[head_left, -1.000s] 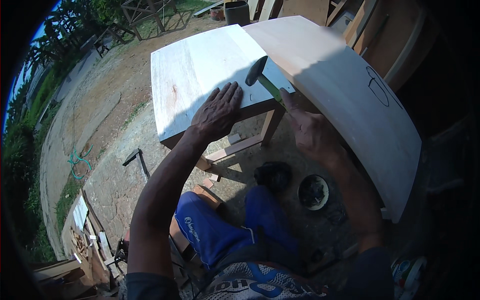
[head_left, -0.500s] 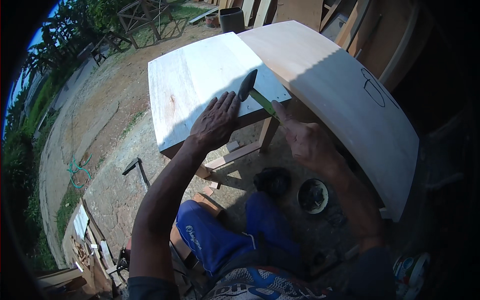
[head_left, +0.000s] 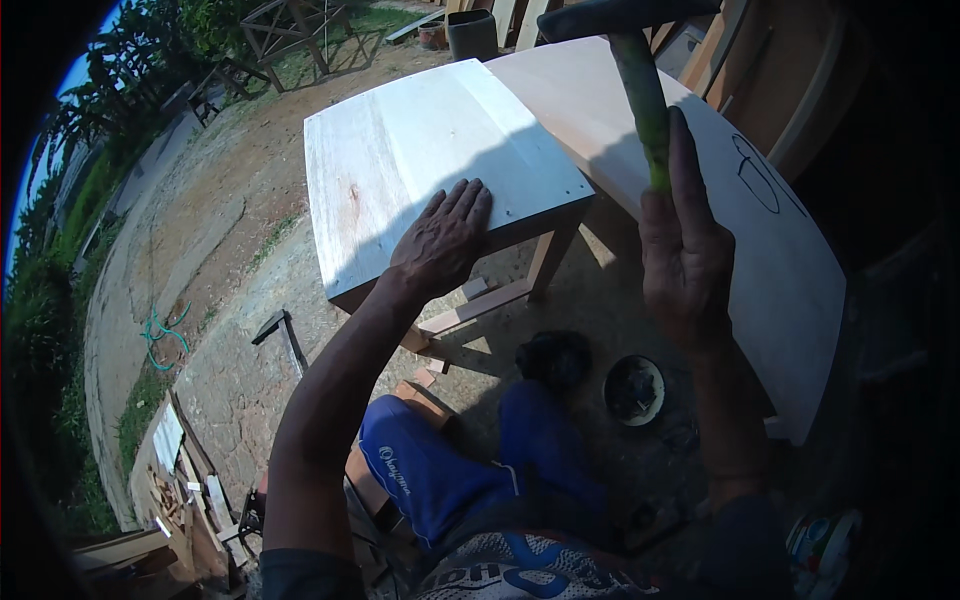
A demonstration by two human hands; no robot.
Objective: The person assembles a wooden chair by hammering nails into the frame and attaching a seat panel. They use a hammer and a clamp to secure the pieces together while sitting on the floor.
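Small table sat upper centre of frame, left hand flat on its top near the lower right edge. Big board lay to the right of the table, running from top centre down to the right side, touching or just beside the table's far right corner. Right hand was in front of the board, hammer in it, head up at the top edge. Round tin sat on the ground below the board, right of centre. Hose lay at left, bucket behind the table at top.
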